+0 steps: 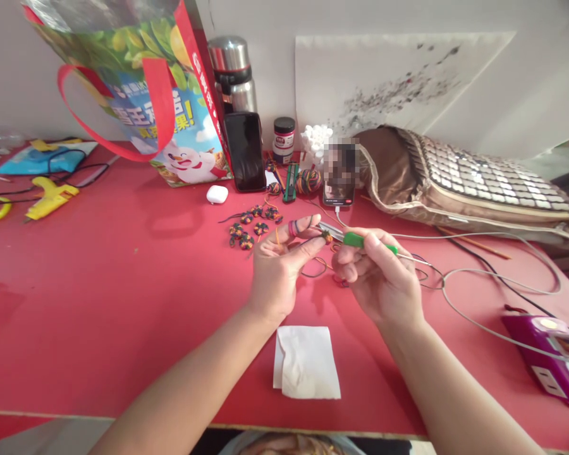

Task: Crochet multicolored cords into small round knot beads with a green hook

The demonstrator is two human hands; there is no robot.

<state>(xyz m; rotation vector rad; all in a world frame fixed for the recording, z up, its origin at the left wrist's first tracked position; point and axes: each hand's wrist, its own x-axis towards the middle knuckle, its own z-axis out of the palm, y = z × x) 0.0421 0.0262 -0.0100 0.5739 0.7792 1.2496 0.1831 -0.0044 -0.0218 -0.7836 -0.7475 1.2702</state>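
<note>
Small multicolour yarn piece (326, 237): held up past the white napkin (310, 363), a bit to its right. Left hand (279, 265), past the napkin and slightly left, pinches it between thumb and finger; a pinkish wrap sits on one finger. Right hand (389, 278), past the napkin to its right, grasps a green-handled hook (353, 240), pointed at the piece. Whether the hook tip sits inside a stitch: cannot tell, too small.

Risks, my judgement: the piece is tiny and pinched at the fingertips, so a hard tug on the hook could pull it free or drop a loop. Hook tip close to the left fingertips; a slip could poke them. Loose yarn loop (321, 268), just past the napkin, could snag or knot if pulled without slack. White cable (408, 236), past the napkin on its right, could catch the right hand or yarn and drag the plugged-in phone (339, 193), further past the napkin.

Further out: finished-looking yarn pieces (246, 242) past the napkin, to its left; stray tails there could tangle if swept together. Yarn ball (309, 181), far past the napkin, close beside a green tool (291, 183); if that tool has a blade, yarn dragged over it could fray.
</note>
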